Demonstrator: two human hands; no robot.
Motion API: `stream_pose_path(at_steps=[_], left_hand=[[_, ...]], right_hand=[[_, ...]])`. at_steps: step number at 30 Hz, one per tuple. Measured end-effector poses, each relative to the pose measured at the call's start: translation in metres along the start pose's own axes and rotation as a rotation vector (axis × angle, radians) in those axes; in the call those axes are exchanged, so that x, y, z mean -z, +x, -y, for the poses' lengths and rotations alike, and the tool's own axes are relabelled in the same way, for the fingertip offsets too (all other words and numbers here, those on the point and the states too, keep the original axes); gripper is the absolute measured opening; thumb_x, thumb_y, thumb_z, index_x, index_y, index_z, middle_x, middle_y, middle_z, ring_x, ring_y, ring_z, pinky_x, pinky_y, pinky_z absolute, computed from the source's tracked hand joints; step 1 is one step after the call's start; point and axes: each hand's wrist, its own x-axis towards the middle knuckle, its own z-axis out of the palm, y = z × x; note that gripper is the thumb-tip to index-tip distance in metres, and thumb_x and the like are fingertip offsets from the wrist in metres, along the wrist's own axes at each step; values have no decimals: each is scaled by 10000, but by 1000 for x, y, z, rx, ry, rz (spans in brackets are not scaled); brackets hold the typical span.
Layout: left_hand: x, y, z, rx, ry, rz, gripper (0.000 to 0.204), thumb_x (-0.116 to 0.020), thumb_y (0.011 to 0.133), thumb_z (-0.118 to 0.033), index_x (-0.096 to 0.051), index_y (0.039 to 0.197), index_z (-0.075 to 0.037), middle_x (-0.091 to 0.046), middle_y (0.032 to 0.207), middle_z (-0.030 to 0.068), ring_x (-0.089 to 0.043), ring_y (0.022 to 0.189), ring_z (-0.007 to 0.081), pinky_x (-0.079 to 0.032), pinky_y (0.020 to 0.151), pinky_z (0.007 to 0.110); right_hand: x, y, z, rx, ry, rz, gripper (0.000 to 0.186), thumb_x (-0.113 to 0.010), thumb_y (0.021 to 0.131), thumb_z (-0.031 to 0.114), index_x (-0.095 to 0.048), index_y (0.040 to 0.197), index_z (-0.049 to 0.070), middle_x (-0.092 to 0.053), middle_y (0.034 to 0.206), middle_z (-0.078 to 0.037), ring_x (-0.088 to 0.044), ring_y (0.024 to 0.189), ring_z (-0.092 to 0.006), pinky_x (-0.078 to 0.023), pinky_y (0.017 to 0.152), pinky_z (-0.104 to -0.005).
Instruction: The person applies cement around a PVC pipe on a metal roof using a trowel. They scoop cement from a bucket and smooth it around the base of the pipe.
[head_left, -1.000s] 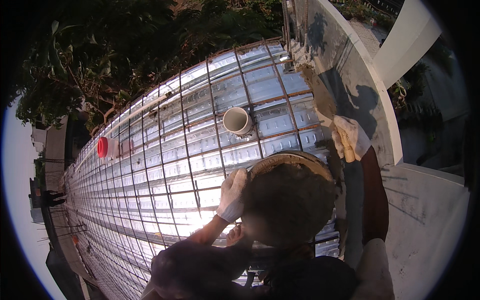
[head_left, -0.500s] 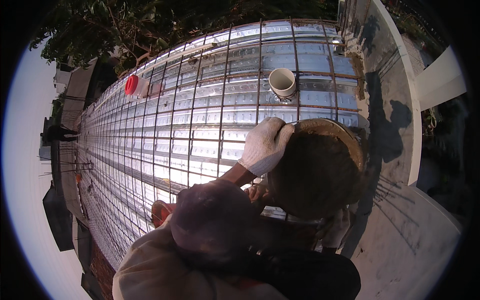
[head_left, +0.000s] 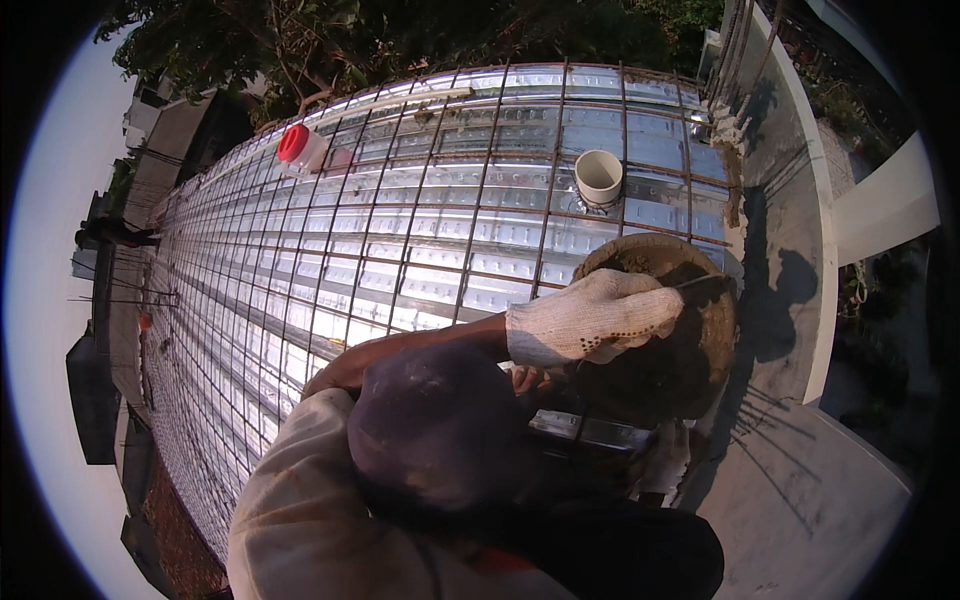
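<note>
My left hand [head_left: 595, 315], in a white knitted glove with dark dots, reaches over a round pan [head_left: 725, 345] of dark wet mortar [head_left: 655, 365]. Its fingers are curled closed, and a thin dark edge juts out past them over the mortar; the thing itself is mostly hidden. Below the pan's near side, in deep shade, is a pale gloved shape that looks like my right hand [head_left: 672, 460]; its fingers cannot be made out. My bent knee [head_left: 430, 425] in dark cloth blocks part of the view, and bare toes [head_left: 527, 380] show between it and the pan.
A rusty rebar grid [head_left: 470, 245] lies over shiny ribbed metal decking [head_left: 420, 260]. A short white pipe [head_left: 600, 178] stands up beyond the pan. A clear jar with a red lid [head_left: 295, 145] sits farther left. A concrete wall [head_left: 800, 180] bounds the right side. Far left, a person [head_left: 115, 233] bends over.
My left hand has left the pan's far left rim and moved right, over the mortar. My view has shifted a little. The reddish container beside my knee is now hidden.
</note>
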Motion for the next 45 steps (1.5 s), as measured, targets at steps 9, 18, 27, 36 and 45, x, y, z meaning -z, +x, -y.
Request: stream_pose_path(at_steps=[9, 18, 27, 36, 45], left_hand=[[43, -37, -70, -169, -449, -244, 617, -624, 1068, -623, -658, 1165, -14, -388, 712, -98, -285, 523, 12, -209, 445, 194], [139, -3, -89, -379, -277, -571, 469, -630, 1093, -550, -613, 1025, -86, -320, 671, -109, -272, 493, 23, -219, 425, 217], [221, 13, -47, -410, -218, -818, 414, -632, 1097, -540, -573, 902, -180, -342, 631, -96, -267, 472, 58, -229, 449, 263], [288, -15, -48, -157, -306, -827, 401, -594, 1119, -515, -619, 999, -134, -425, 663, -63, -406, 527, 93, -342, 505, 288], [219, -144, -82, 676, 367, -824, 374, -647, 1066, -467, -639, 1107, -95, -611, 930, -4, -598, 794, 100, -489, 679, 326]], right_hand=[[-2, 9, -32, 344, -192, -26, 334, -667, 1046, 113, -660, 1337, -50, -720, 1193, -77, -657, 1049, -138, -525, 925, -305], [-9, 5, -25, 304, -59, -110, 191, -668, 1040, 101, -662, 1189, -18, -679, 919, 0, -602, 797, -88, -506, 710, -286], [-21, -5, -6, 164, 52, -64, 248, -684, 1036, 134, -646, 1235, -8, -594, 785, 23, -529, 644, -44, -430, 545, -257], [-9, -17, 19, -192, 71, -70, 287, -732, 997, 150, -646, 1194, -39, -648, 819, -30, -617, 655, -86, -483, 548, -297], [105, -172, 67, -193, -682, -27, 159, -728, 951, 160, -708, 1023, 19, -703, 857, -43, -688, 819, -178, -535, 774, -392]])
